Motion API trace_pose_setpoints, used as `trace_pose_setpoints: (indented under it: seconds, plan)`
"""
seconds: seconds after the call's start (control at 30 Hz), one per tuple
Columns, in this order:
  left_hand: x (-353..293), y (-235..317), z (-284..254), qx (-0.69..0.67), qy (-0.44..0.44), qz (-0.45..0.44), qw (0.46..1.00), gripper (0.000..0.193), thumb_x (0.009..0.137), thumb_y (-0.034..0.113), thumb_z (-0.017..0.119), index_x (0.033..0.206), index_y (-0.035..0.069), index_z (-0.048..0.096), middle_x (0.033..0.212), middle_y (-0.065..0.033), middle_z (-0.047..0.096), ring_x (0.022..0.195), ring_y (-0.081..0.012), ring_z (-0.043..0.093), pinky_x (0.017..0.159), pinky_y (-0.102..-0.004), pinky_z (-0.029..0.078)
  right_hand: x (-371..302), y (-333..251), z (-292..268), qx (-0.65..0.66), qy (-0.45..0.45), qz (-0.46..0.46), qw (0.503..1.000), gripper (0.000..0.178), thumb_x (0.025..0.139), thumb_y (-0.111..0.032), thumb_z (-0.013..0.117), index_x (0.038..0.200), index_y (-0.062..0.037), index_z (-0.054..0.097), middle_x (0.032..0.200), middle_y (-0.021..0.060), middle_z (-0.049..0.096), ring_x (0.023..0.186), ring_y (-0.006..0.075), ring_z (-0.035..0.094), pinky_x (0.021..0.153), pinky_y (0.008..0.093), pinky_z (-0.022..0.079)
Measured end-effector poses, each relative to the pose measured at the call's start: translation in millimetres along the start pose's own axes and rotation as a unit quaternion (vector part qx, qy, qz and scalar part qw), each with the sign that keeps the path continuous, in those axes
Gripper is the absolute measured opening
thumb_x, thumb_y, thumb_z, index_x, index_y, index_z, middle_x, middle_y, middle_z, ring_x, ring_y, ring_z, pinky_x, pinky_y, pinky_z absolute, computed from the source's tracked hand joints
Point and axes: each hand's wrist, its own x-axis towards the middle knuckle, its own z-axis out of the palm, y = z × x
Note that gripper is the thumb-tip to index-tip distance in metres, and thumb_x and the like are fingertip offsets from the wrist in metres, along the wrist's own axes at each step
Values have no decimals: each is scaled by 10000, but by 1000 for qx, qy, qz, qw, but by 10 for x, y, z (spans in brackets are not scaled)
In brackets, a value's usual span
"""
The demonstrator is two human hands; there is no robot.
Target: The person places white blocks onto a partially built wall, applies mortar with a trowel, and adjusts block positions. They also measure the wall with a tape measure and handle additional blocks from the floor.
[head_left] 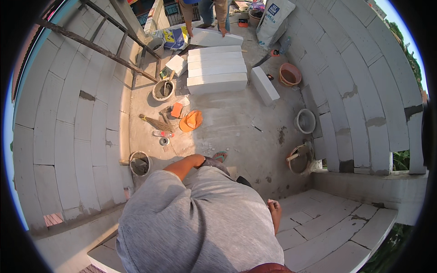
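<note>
- While facing block stack point(217, 82), noted left hand point(197, 160) nearer than stack; cannot tell finger state.
- Right of stack and nearer, saw right hand point(274, 207) with curled fingers; cannot confirm grip.

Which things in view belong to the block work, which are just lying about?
Likely block work: white block at the co-worker's hands; row of white blocks; bucket of grey mix.

Likely just lying about: orange cap; straw broom; clear bottle.
</note>
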Motion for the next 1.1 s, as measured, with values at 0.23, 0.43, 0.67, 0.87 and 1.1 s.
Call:
trace_pose_setpoints:
  seconds: [0.23, 0.43, 0.67, 0.87, 1.1]
  plan:
    - [-268, -383, -761, -225, 138, -172, 949, 668, 959, 529, 622, 1410, 38, 601, 1430, -199, 607, 1320, -349, 583, 1113, -427, 452, 474, -472, 330, -65, -17, -29, 997, 230, 956, -263, 746, 951, -52, 654, 745, -17, 597, 624, 66, 519, 563, 243, 406]
    - [-311, -879, -946, -222, 167, -215, 936, 685, 939, 552, 622, 1348, 3, 622, 1367, -253, 627, 1276, -382, 603, 1071, -441, 475, 963, -847, 622, -106, -32, -58, 992, 246, 954, -266, 748, 938, -38, 658, 754, -21, 600, 651, 57, 511, 588, 240, 411]
    - [-232, -864, -1016, -267, 145, -221, 927, 674, 961, 534, 608, 1392, 15, 607, 1410, -227, 614, 1314, -360, 588, 1098, -418, 464, 1389, -858, 806, -199, -40, -66, 977, 321, 933, -302, 763, 931, 8, 679, 788, 14, 649, 699, 100, 560, 657, 286, 472]
    - [-278, -954, -620, -307, 235, -217, 896, 657, 928, 528, 646, 1323, 4, 653, 1317, -245, 665, 1235, -381, 634, 1059, -425, 493, 1610, -1230, 971, -340, -70, -96, 933, 369, 901, -328, 768, 961, 29, 701, 790, 97, 713, 745, 176, 665, 718, 346, 529]
    - [-520, -688, -268, -357, 261, -268, 856, 628, 920, 516, 642, 1247, -19, 686, 1277, -265, 674, 1204, -409, 641, 1042, -439, 501, 1853, -1425, 807, -438, -83, -155, 882, 414, 873, -382, 765, 987, 14, 724, 887, 186, 749, 846, 294, 737, 790, 393, 560]
